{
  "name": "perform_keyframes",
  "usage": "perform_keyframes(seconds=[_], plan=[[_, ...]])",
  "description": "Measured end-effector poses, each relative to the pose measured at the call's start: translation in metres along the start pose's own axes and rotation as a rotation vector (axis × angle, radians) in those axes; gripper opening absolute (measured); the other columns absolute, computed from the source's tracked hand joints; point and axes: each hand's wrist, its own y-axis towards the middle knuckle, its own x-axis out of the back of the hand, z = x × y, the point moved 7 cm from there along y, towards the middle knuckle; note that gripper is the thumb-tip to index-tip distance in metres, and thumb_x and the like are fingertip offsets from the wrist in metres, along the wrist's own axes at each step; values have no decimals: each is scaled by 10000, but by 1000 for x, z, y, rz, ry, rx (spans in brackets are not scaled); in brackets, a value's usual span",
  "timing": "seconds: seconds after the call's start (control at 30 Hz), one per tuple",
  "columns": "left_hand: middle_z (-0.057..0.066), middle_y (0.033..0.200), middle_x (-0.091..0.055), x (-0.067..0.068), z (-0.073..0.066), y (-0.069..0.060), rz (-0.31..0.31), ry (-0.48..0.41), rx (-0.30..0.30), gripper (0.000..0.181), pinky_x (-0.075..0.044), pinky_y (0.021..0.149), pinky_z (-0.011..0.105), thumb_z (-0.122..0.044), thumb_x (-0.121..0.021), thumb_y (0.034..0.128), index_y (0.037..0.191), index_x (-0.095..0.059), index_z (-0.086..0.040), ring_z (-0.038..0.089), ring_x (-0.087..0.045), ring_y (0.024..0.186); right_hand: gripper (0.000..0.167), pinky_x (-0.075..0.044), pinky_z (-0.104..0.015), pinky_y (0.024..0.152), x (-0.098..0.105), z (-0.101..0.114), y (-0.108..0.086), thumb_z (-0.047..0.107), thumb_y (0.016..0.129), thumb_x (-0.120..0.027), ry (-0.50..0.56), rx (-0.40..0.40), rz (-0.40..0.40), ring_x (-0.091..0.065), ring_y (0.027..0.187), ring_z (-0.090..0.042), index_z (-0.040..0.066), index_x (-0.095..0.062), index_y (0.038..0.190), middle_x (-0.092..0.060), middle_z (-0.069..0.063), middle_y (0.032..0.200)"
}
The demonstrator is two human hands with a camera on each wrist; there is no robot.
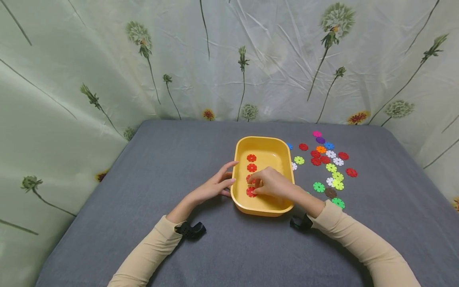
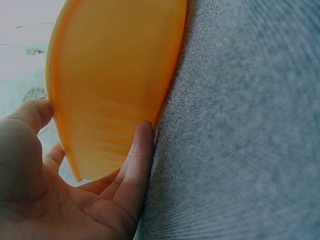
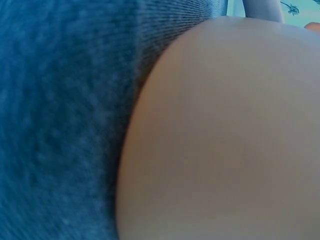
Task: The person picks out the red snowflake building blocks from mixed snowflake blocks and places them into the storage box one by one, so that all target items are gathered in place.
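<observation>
A yellow tray [image 1: 263, 209] lies on the grey cloth, with several red notched discs [image 1: 252, 168] in a column along its left side. My left hand [image 1: 211, 187] rests against the tray's left wall from outside; in the left wrist view the fingers of the hand [image 2: 85, 185] lie extended along the orange-looking wall [image 2: 112, 70]. Inside the tray, my right hand [image 1: 272, 183] has curled fingers over the column's lower end, with thumb and finger at the lowest red disc [image 1: 251, 192]. The hand partly covers the disc above. A large pale rounded surface [image 3: 220, 130] fills the right wrist view, hiding the fingertips' work.
Loose notched discs in many colours lie scattered right of the tray, among them a yellow-green disc [image 1: 299, 160], a green disc [image 1: 318, 187] and a brown disc [image 1: 330, 192]. A flower-patterned curtain [image 1: 215, 59] hangs behind the grey cloth-covered table [image 1: 161, 159].
</observation>
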Motion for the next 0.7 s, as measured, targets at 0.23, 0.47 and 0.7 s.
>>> perform_keyframes(seconds=[0.23,0.47,0.7], plan=[[188,1479,-284,0,-2,-1,-4,8,11,581,-549,885,392,-289,-450,992,1465,-125,-381,344,-490,1244,189,-439,-161,600,6,-2,-1,114,765,-747,16,2,-61,-517,621,-57,94,-730,952,-693,20,747],[189,1470,-293,0,0,-1,-6,12,12,575,-548,887,397,-271,-446,994,1460,-131,-390,341,-486,1245,208,-451,-181,609,16,-7,-5,126,765,-759,32,-52,-121,-514,643,-88,99,-727,969,-690,17,781],[220,1458,-302,-1,-4,-1,2,-13,-14,582,-552,876,396,-258,-437,998,1480,-117,-325,346,-500,1224,187,-450,-186,596,33,-11,-12,63,779,-724,77,-13,-234,-516,637,-87,43,-709,964,-688,-29,765]])
